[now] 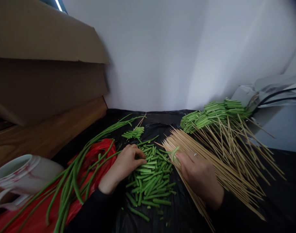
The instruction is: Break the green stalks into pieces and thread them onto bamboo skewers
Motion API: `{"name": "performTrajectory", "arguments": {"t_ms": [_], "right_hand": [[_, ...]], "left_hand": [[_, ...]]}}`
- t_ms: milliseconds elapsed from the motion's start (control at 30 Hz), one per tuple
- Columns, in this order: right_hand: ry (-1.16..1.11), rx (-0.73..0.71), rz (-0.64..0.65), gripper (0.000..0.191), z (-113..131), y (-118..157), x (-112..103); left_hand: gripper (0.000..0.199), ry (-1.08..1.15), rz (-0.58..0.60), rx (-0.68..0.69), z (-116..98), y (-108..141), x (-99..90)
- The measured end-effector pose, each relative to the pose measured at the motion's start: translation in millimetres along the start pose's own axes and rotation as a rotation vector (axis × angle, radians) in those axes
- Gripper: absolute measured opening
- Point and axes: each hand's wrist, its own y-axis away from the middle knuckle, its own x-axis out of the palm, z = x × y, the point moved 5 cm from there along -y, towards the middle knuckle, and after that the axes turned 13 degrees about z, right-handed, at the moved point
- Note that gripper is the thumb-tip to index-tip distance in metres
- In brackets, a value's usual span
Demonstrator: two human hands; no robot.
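Observation:
Long beans cut into short pieces [154, 186] lie in a loose pile on black plastic sheeting between my hands. My left hand [128, 163] rests at the pile's left side, thumb and forefinger apart, with some fingertips hidden. On the right, my right hand [198, 176] pinches pale green bean pieces [175, 152] over a bundle of bamboo skewers [194, 145]; whether a skewer is also in its grip is hard to see. Behind the pile lies a small skewered row of bean pieces [133, 132]. Many more skewered bean rows [213, 115] are stacked at the back right.
Uncut long beans [75, 174] stretch across a red plastic bag [94, 174] on the left. A white ceramic jug [29, 171] lies beside them. A cardboard box [48, 61] stands back left, a pale wall [150, 58] behind, and plastic-wrapped items [279, 94] at right.

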Motion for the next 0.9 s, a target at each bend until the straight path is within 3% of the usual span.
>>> {"name": "performTrajectory", "arguments": {"t_ms": [100,200,333,433,500,633,900], "right_hand": [[-0.005,-0.003,-0.013,0.021,1.5,0.1,-0.7],[-0.014,-0.018,-0.044,0.020,3.7,-0.1,-3.6],[-0.061,-0.060,-0.064,0.020,7.6,-0.3,-7.9],[-0.080,-0.083,-0.078,0.019,10.7,0.0,-10.6],[-0.076,-0.089,-0.076,0.019,12.4,-0.1,-11.4],[-0.081,-0.094,-0.069,0.020,14.6,-0.2,-11.9],[-0.084,-0.096,-0.057,0.023,17.0,1.2,-11.0]], "left_hand": [[0.002,0.052,-0.036,0.073,-7.6,0.9,-2.2],[0.006,0.256,-0.111,0.076,-11.5,1.1,-6.4],[0.018,0.784,-0.192,0.034,-9.7,0.8,-6.4],[0.029,1.222,-0.127,-0.015,-7.5,-0.4,4.6],[0.033,1.398,-0.052,-0.055,-7.5,-0.8,12.7],[0.029,1.503,0.029,-0.072,-7.7,-1.1,21.1],[0.024,1.555,0.039,-0.052,-9.5,-1.6,25.8]]}}
